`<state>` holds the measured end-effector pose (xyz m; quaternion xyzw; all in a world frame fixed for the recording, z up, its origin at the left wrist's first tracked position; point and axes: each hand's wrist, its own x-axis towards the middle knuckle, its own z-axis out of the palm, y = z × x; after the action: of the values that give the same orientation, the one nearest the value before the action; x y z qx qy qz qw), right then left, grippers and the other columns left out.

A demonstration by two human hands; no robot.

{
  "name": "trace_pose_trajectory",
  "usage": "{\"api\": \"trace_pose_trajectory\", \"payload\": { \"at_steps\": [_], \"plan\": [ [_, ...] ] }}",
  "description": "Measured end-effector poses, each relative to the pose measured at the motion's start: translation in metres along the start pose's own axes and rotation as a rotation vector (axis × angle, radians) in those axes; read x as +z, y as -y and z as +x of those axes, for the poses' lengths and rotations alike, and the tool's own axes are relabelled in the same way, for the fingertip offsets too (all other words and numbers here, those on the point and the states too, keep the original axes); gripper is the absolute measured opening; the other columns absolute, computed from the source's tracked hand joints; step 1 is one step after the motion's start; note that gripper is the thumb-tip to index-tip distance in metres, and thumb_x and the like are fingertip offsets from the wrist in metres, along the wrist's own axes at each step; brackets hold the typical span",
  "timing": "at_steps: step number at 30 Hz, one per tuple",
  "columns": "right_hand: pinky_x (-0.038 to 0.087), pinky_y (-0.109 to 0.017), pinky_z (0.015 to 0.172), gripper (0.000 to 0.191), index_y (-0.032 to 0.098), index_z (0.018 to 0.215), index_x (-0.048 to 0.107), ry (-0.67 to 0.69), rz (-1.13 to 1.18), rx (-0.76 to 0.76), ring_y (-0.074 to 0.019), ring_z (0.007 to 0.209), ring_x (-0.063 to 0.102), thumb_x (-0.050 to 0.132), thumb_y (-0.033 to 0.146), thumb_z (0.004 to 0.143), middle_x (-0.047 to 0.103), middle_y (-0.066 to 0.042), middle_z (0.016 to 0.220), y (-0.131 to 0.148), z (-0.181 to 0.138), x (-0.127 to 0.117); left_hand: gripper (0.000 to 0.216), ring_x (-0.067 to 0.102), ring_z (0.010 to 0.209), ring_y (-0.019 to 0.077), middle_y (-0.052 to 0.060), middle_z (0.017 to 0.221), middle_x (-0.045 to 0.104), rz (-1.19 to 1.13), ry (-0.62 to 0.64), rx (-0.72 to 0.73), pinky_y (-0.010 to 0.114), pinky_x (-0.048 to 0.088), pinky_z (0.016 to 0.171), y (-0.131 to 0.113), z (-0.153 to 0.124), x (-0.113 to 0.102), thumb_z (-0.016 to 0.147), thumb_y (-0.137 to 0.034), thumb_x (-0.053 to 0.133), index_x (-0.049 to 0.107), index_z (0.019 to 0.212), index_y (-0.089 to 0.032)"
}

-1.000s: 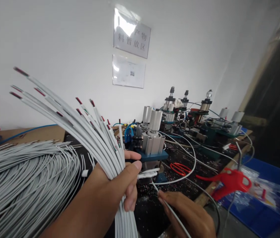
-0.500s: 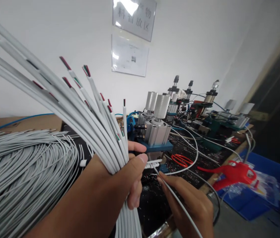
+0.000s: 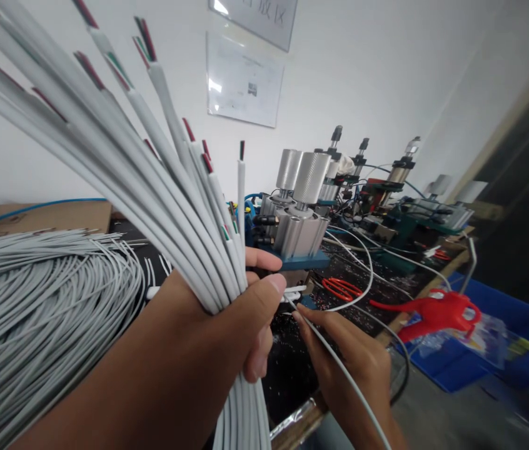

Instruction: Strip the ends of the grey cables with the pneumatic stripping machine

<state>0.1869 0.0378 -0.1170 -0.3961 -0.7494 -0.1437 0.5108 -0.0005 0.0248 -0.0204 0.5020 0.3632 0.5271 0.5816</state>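
Gripping a fat bundle of white cables (image 3: 161,187), the left hand (image 3: 227,325) has its fingers wrapped tight around it, stripped red-and-green tips fanning up. Right hand (image 3: 353,362) pinches a single cable (image 3: 339,369), its end at what looks like the mouth of the pneumatic press (image 3: 299,219). Plenty left: a big heap of cables (image 3: 44,300) waits on the bench.
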Motion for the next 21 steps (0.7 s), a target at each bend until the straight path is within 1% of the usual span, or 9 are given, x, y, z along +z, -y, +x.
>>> {"api": "trace_pose_trajectory", "payload": {
  "at_steps": [4, 10, 15, 21],
  "plan": [
    [0.058, -0.027, 0.063, 0.012, 0.021, 0.101, 0.069, 0.027, 0.005, -0.003, -0.0184, 0.066, 0.073, 0.063, 0.014, 0.094, 0.075, -0.003, 0.082, -0.0007, 0.0, -0.0004, 0.018, 0.049, 0.032, 0.0105, -0.01, 0.033, 0.05, 0.012, -0.014, 0.003, 0.022, 0.037, 0.04, -0.0003, -0.0007, 0.0006, 0.08, -0.025, 0.067, 0.062, 0.096, -0.019],
    [0.059, -0.028, 0.061, 0.014, 0.023, 0.103, 0.068, 0.049, 0.015, 0.006, -0.02, 0.067, 0.073, 0.063, 0.014, 0.094, 0.075, -0.003, 0.082, -0.003, -0.0023, -0.0023, 0.022, 0.043, 0.03, 0.0084, -0.012, 0.034, 0.048, 0.006, -0.023, 0.021, 0.023, 0.037, 0.039, -0.0003, -0.0013, 0.0003, 0.077, -0.023, 0.071, 0.063, 0.097, -0.019],
    [0.06, -0.027, 0.063, 0.01, 0.022, 0.101, 0.069, 0.022, 0.04, 0.057, -0.0193, 0.067, 0.073, 0.065, 0.018, 0.094, 0.075, -0.002, 0.082, -0.003, -0.0058, 0.0, 0.022, 0.043, 0.029, 0.0078, -0.012, 0.033, 0.049, 0.066, -0.01, 0.029, 0.023, 0.041, 0.039, 0.001, -0.0004, -0.0009, 0.078, -0.026, 0.067, 0.062, 0.099, -0.019],
    [0.059, -0.026, 0.063, 0.008, 0.02, 0.097, 0.071, 0.008, 0.068, 0.075, -0.0191, 0.067, 0.074, 0.063, 0.019, 0.094, 0.076, -0.002, 0.081, -0.0018, -0.0051, 0.0019, 0.028, 0.045, 0.03, 0.0084, -0.013, 0.033, 0.049, 0.105, -0.012, 0.006, 0.024, 0.041, 0.04, 0.0008, 0.0002, -0.001, 0.076, -0.029, 0.066, 0.058, 0.101, -0.02]
  ]
}}
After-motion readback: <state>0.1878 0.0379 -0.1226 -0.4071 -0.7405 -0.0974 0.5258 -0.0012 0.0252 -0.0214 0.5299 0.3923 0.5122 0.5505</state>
